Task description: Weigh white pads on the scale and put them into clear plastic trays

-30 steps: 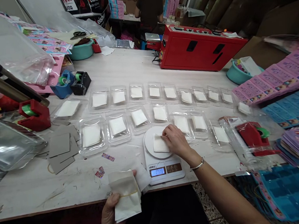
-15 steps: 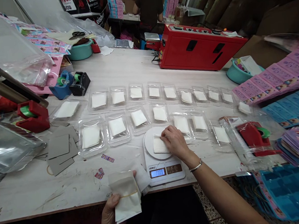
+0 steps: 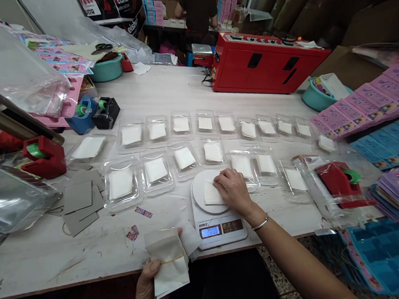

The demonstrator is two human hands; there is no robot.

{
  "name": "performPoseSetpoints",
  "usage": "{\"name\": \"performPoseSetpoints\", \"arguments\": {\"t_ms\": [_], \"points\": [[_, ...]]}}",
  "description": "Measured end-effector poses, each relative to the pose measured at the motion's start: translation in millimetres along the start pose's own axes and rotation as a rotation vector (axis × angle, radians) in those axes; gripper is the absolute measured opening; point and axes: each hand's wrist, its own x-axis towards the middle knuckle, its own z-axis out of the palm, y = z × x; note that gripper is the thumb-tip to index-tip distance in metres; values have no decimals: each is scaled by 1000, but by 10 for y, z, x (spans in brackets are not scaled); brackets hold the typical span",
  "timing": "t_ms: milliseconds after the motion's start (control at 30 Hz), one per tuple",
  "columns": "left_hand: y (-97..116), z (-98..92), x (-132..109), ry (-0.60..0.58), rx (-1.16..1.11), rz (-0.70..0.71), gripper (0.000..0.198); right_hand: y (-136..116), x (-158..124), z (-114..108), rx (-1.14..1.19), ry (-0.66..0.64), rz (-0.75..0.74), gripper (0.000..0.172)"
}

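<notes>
My right hand (image 3: 233,190) rests on the round pan of a white digital scale (image 3: 218,225), fingers pinching a small stack of white paper sheets (image 3: 211,194) lying there. My left hand (image 3: 149,287) is at the table's near edge, closed around a bundle of white sheets (image 3: 168,261) bound with a rubber band. Beyond the scale, two rows of clear plastic trays (image 3: 156,170) run across the table, each with a white sheet stack in it.
Red tape dispensers stand at left (image 3: 44,155) and right (image 3: 336,183); blue and black ones (image 3: 96,113) sit behind. Grey card pieces (image 3: 80,201) lie left. A red machine (image 3: 265,63) and teal bowl (image 3: 315,98) are at the back. Pink and blue cards (image 3: 370,105) fill the right. A person (image 3: 196,8) stands far back.
The scale's display reading has changed. My right hand shifted slightly on the sheets on the pan; my left hand has stayed put.
</notes>
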Motion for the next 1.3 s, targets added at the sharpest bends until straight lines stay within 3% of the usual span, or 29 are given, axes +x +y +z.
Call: {"name": "performPoseSetpoints", "arguments": {"t_ms": [300, 533, 767, 967, 1300], "points": [[0, 30, 24, -6, -20, -28, 70, -25, -6, -11, 6, -33, 16, 11], [-9, 31, 13, 64, -12, 3, 68, -56, 1, -11, -22, -74, 7, 13], [4, 53, 0, 84, -3, 15, 70, -22, 3, -208, 157, -65, -45, 12], [-17, 10, 9, 19, -32, 27, 73, -39, -13, -419, 313, -188, 51, 12], [24, 9, -29, 273, 46, 93, 74, 71, -82, -663, 759, -236, 182, 12]]}}
